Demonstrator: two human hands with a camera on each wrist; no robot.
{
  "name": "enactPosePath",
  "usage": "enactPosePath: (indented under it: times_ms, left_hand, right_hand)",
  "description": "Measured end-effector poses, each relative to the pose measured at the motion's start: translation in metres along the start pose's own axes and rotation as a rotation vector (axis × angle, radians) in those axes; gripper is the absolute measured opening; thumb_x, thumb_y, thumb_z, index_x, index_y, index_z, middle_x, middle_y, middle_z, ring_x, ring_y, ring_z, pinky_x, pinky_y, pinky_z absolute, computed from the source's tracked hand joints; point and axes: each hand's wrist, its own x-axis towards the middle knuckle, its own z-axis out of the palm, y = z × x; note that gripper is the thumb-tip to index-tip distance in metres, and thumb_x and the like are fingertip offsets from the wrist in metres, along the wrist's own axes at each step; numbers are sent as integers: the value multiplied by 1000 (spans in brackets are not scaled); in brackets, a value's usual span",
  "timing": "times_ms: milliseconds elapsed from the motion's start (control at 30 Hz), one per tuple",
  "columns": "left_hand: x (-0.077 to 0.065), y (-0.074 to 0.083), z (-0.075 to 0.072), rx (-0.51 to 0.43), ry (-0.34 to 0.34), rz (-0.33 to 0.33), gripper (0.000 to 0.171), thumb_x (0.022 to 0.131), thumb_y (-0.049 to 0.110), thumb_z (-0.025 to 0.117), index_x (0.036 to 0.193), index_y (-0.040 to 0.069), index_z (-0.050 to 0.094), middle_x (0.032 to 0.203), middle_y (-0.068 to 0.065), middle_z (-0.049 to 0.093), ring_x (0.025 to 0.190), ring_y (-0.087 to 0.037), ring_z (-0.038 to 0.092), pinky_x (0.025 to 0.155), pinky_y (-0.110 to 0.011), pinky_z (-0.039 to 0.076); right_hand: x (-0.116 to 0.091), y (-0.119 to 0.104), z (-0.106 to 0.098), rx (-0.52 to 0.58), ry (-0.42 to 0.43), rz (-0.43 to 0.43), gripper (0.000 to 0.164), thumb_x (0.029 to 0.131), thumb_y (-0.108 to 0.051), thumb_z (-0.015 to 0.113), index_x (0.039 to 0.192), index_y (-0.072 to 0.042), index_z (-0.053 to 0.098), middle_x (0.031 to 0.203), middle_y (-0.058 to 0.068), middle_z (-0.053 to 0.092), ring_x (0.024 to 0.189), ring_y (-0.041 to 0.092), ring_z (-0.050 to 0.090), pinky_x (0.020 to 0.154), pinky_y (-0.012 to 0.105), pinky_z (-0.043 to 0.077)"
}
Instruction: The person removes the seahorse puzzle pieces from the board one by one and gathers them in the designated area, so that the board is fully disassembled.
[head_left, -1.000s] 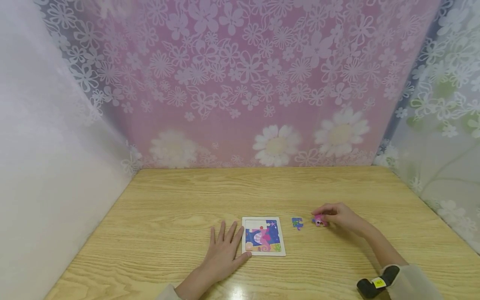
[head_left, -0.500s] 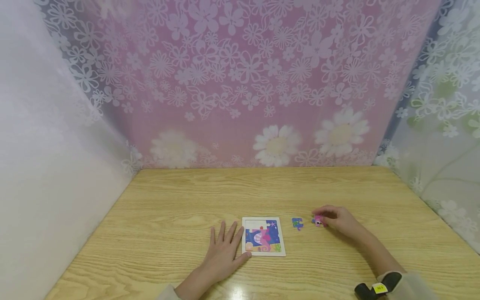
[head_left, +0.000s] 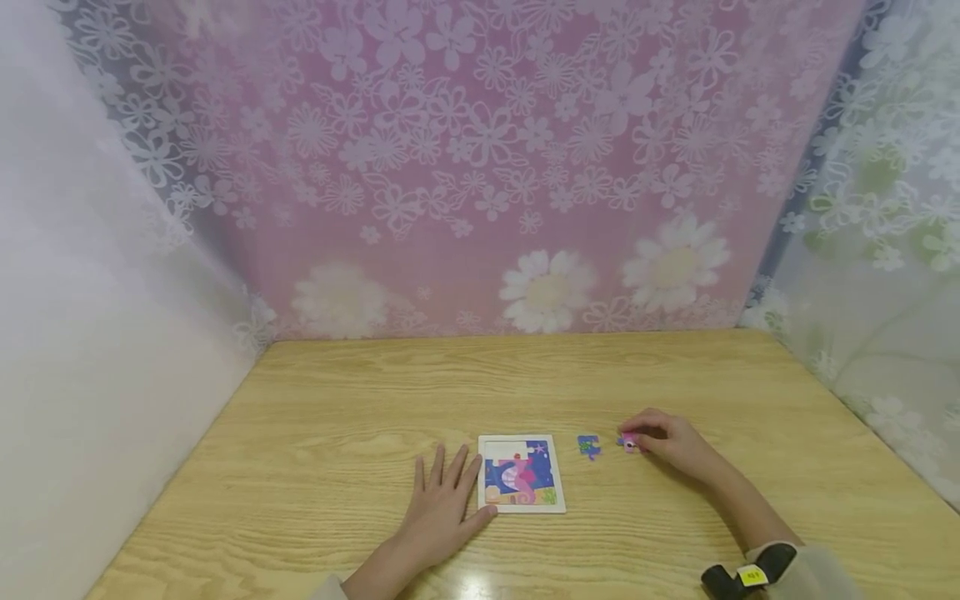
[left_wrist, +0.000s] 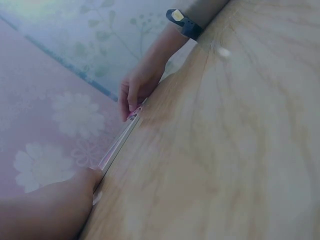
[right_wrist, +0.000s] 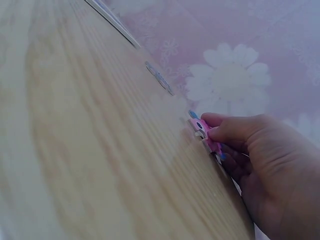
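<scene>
The right hand (head_left: 675,442) pinches the pink piece (right_wrist: 201,127); I'd grip it lightly and let the left hand (head_left: 438,510), spread wide, steady the frame (head_left: 528,509)

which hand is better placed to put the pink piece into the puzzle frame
Probably the right hand: it pinches the pink piece. The left hand rests at the left edge of the puzzle frame, holding no piece, and could steady it.
</scene>
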Motion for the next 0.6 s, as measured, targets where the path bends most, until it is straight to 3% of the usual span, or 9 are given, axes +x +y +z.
enactPosePath:
  times_ms: [600]
  left_hand:
    - [-1,1,-2,2,9,3,72,92,61,28,145,12,30,148,-15,21,132,-45,7,99,-64,1]
  right_hand:
    - [-1,1,0,-16,-8,-38,16,89,-4,58,103,-3,67,99,4,60,91,14,55,76,19,44]
